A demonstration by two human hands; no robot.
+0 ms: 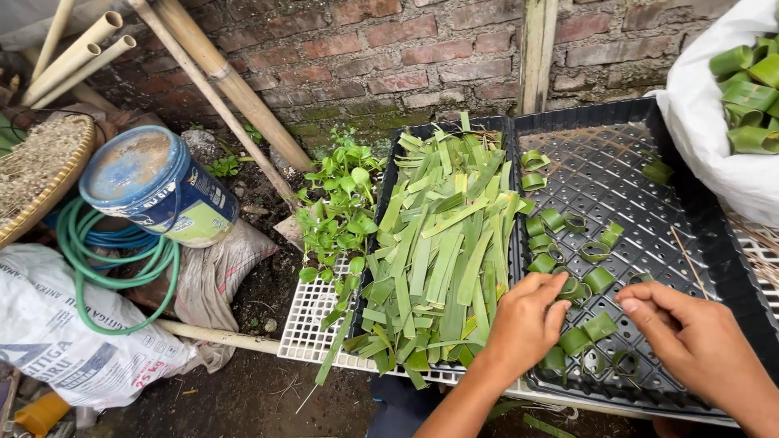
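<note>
1. My left hand [523,324] rested on the near edge of the black tray [714,251], fingers curled down on a leaf ring [574,341]. Grip narrow; couldn't tell if it actually pinched the ring.
2. My right hand [698,345] was just beside it, fingertips [629,306] pointing left toward the same ring, close to touching. Grip loose, fingers together; couldn't tell if it held anything.
3. Rings [560,235] lay scattered over the tray's perforated floor, most on the left half, a few at the far-left corner.
4. Leaf strips [442,243] were piled flat in the second tray [395,162], touching the black tray's left side.
5. Both trays sat on a white grid surface [312,324].
6. White sack [714,130] at far right held more rings [751,93].
7. Left of the trays: small green plants [341,203], blue bucket [154,186] tipped on its side, green hose [114,268], woven basket [36,170], bamboo poles [219,77] leaning on the brick wall [406,49].
</note>
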